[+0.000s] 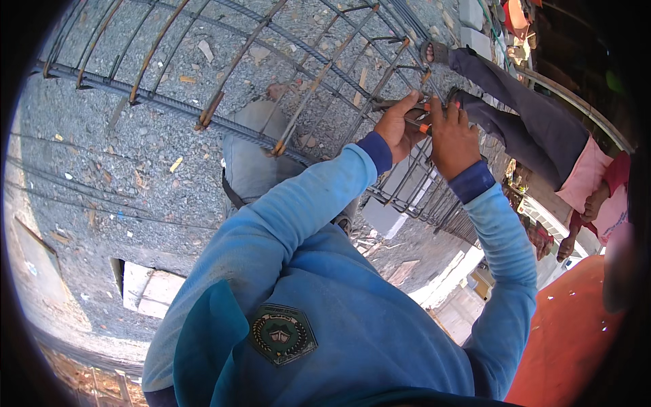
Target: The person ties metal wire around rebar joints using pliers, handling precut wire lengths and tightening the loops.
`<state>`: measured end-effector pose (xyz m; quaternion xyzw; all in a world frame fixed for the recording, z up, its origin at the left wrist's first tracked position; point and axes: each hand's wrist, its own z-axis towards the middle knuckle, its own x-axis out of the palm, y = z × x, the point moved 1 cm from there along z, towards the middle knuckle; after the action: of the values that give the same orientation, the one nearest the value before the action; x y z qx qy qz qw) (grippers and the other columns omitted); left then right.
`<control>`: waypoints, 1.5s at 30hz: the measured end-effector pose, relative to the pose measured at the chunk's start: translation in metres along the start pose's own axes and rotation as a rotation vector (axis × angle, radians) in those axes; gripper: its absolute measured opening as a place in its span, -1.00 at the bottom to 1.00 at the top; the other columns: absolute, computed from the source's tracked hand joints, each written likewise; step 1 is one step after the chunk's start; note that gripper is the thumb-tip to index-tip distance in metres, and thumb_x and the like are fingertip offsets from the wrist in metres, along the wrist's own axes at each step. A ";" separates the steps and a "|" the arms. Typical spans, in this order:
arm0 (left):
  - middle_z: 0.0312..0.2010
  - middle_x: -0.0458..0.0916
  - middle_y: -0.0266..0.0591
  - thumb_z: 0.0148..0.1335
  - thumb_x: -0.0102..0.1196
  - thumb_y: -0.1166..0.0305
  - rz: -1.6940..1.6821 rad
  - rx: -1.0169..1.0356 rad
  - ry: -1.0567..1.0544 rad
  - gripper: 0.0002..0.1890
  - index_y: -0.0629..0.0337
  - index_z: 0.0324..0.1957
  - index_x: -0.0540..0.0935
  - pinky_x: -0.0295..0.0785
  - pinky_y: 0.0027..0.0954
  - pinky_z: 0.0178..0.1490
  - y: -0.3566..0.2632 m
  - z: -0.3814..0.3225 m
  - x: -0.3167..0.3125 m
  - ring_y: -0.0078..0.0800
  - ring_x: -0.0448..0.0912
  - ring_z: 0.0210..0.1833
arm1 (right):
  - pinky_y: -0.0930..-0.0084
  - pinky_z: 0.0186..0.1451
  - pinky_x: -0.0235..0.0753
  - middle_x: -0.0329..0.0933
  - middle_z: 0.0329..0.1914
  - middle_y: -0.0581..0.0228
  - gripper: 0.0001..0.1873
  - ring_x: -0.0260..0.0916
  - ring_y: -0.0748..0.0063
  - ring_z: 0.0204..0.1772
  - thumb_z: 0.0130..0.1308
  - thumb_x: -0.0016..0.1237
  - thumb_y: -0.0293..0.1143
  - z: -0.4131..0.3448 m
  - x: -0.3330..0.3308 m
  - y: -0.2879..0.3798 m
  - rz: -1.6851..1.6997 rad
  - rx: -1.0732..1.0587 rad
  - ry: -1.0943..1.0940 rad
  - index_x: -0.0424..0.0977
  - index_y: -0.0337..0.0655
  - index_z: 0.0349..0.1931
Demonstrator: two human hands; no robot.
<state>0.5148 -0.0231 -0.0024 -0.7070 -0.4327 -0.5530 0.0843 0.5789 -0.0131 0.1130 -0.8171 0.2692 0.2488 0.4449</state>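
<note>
My left hand (pixel 398 128) and my right hand (pixel 454 136) are close together over the right end of a steel rebar cage (pixel 325 63). Between them is a hand tool with orange-and-dark handles (pixel 425 128), apparently pincers. The left hand closes around its metal part, thumb raised. The right hand's fingers curl over the handle side. My fingers hide part of the tool and whatever is behind it. Rusty square stirrups (pixel 218 109) cross the cage's ribbed long bars (pixel 168 102). My bent knee (pixel 259 135) shows beneath the cage.
Another person stands at the right in dark trousers (pixel 529 112) and sandals (pixel 435 52), close to the cage. More stacked rebar (pixel 447 216) runs off at lower right. Gravel ground (pixel 147 152) bears loose bars (pixel 76 185) and debris. Pale blocks (pixel 152 290) lie at lower left.
</note>
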 end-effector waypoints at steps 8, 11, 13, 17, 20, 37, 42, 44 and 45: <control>-0.24 0.56 -0.24 0.29 0.04 0.11 0.016 -0.052 0.004 -0.71 0.14 -0.20 0.54 0.35 -0.29 0.00 0.002 0.012 -0.006 -0.37 0.49 -0.14 | 0.18 -0.07 0.53 0.37 -0.01 -0.15 -0.40 0.41 0.00 0.06 0.10 0.01 -0.48 -0.004 0.004 0.002 0.306 0.089 0.157 0.18 -0.39 0.19; -0.28 0.55 -0.24 0.30 0.01 0.11 0.001 -0.025 0.028 -0.70 0.15 -0.24 0.54 0.36 -0.27 -0.03 0.002 0.012 -0.007 -0.35 0.50 -0.18 | 0.22 -0.02 0.49 0.38 0.00 -0.06 -0.41 0.40 0.06 0.08 0.10 0.02 -0.46 -0.006 0.014 0.005 0.119 -0.003 -0.049 0.21 -0.36 0.18; -0.32 0.55 -0.23 0.31 -0.01 0.09 0.021 -0.028 0.015 -0.69 0.16 -0.27 0.54 0.37 -0.25 -0.06 -0.001 0.009 -0.006 -0.34 0.51 -0.21 | 0.25 0.01 0.46 0.40 -0.01 0.03 -0.43 0.40 0.12 0.09 0.10 0.03 -0.44 -0.002 0.002 0.008 -0.028 -0.023 -0.107 0.23 -0.34 0.16; -0.38 0.55 -0.21 0.32 -0.04 0.06 0.098 -0.036 -0.080 -0.65 0.17 -0.31 0.53 0.40 -0.23 -0.11 -0.004 0.008 0.001 -0.31 0.52 -0.27 | 0.23 -0.16 0.49 0.45 -0.05 0.16 -0.48 0.48 0.16 -0.04 0.12 0.06 -0.31 0.000 -0.012 -0.001 0.000 -0.007 0.057 0.31 -0.26 0.10; -0.41 0.56 -0.19 0.30 -0.02 0.04 0.118 -0.015 -0.135 -0.64 0.16 -0.32 0.52 0.40 -0.24 -0.11 -0.006 0.007 0.000 -0.30 0.53 -0.28 | 0.21 -0.27 0.50 0.51 -0.26 0.17 -0.59 0.54 0.15 -0.24 0.13 0.10 -0.23 0.002 -0.026 -0.018 0.180 -0.052 0.219 0.42 -0.23 -0.05; -0.44 0.55 -0.21 0.17 0.07 0.35 -0.017 -0.055 -0.091 -0.85 0.17 -0.26 0.49 0.57 -0.22 -0.10 0.006 -0.020 -0.024 -0.27 0.60 -0.29 | 0.51 -0.66 0.38 0.40 -0.71 0.29 -0.59 0.39 0.50 -0.72 0.25 0.06 -0.10 -0.033 0.015 0.006 1.479 0.365 0.865 0.44 -0.37 -0.42; -0.50 0.56 -0.22 0.21 0.07 0.28 -0.045 0.071 -0.251 -0.81 0.17 -0.42 0.48 0.51 -0.32 -0.19 0.007 0.004 -0.004 -0.32 0.57 -0.40 | 0.28 -0.39 0.53 0.47 -0.38 0.05 -0.52 0.53 0.15 -0.39 0.01 0.14 -0.36 -0.034 -0.012 -0.011 0.453 -0.023 -0.041 0.33 -0.28 -0.04; -0.48 0.57 -0.21 0.25 0.06 0.26 -0.072 0.132 -0.279 -0.80 0.16 -0.42 0.48 0.50 -0.33 -0.19 0.007 0.010 0.005 -0.36 0.57 -0.39 | 0.18 -0.30 0.54 0.47 -0.29 -0.04 -0.42 0.54 0.00 -0.27 -0.06 0.14 -0.38 -0.028 -0.017 -0.022 0.241 -0.016 -0.212 0.28 -0.26 0.02; -0.48 0.58 -0.21 0.26 0.06 0.25 -0.086 0.153 -0.292 -0.79 0.15 -0.42 0.48 0.49 -0.34 -0.19 0.008 0.012 0.008 -0.38 0.57 -0.38 | 0.16 -0.31 0.53 0.47 -0.28 -0.07 -0.44 0.53 -0.04 -0.28 -0.06 0.14 -0.37 -0.031 -0.012 -0.025 0.351 -0.018 -0.117 0.28 -0.27 0.01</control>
<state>0.5292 -0.0159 0.0029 -0.7521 -0.5110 -0.4132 0.0503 0.5922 -0.0261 0.1505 -0.7456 0.3790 0.3724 0.4021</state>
